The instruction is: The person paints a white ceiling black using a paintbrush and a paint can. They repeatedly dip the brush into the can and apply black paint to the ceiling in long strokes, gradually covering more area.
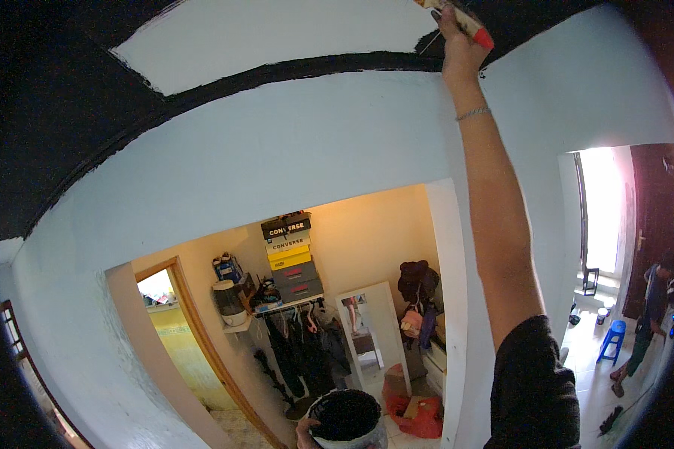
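High overhead my right hand [460, 49] is closed around a paintbrush [472, 26] with a pale handle and a red end. Its bristles are mostly out of the frame at the top. Beside it, black paint borders a white patch [277, 37] of the ceiling, and a dark band runs along the top of the pale blue wall [314, 135]. Low in the view, my left hand [305, 434] grips the rim of a bucket [352, 432] with black paint inside. Only a few of its fingers show.
Through an opening below stand stacked shoe boxes [292, 258], hanging dark clothes [299, 344], a leaning mirror [393, 329] and a red plastic bag [419, 419]. To the right, a person [651, 307] stands near a blue stool [612, 340] by a bright doorway.
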`<state>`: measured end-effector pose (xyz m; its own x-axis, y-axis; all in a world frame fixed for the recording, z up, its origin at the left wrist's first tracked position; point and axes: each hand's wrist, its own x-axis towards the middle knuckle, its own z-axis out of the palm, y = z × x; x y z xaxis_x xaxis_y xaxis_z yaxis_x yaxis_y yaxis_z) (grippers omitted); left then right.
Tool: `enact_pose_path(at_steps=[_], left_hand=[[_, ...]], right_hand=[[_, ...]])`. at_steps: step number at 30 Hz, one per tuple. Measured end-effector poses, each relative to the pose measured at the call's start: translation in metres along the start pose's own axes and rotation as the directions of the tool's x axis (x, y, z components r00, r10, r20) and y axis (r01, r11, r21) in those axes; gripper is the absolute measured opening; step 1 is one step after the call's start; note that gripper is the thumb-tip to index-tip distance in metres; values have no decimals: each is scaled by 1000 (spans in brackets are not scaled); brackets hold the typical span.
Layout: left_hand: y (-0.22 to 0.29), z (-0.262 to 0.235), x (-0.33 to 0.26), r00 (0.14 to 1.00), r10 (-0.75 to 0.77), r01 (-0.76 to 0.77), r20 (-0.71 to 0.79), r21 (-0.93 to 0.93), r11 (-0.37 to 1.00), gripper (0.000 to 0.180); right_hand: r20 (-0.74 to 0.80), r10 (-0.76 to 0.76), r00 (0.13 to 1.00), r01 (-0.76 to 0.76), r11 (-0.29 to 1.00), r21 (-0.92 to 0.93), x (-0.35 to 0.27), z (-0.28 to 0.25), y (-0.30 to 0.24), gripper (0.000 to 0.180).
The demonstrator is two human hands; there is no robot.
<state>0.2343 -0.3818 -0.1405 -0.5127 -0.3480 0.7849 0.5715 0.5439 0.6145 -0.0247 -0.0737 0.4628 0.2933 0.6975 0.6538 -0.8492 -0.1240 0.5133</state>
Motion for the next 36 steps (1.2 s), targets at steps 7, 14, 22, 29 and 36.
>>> enact_pose_path(at_steps=[7,14,22,29,36], left_hand=[[-13,-15,-6,991,-43,56,128,-93,994,105],[-13,-3,-5,992,92,-96,-90,-48,994,91],[-32,-21,-17,998,-44,37,-45,-135,990,91],[-41,-20,-23,989,-131,121,-65,-138,983,103],[-30,-16,-8,987,101,-114,-125,-103,988,101]], right_hand=[[-252,192,949,-109,945,310,28,-17,-6,14],[-415,3,910,102,968,230,3,-6,-28,14],[-36,-302,953,280,917,-285,-50,73,-26,18],[-279,-385,880,319,913,-255,-35,44,-45,15],[-222,-346,912,216,863,-457,-32,87,-43,9]])
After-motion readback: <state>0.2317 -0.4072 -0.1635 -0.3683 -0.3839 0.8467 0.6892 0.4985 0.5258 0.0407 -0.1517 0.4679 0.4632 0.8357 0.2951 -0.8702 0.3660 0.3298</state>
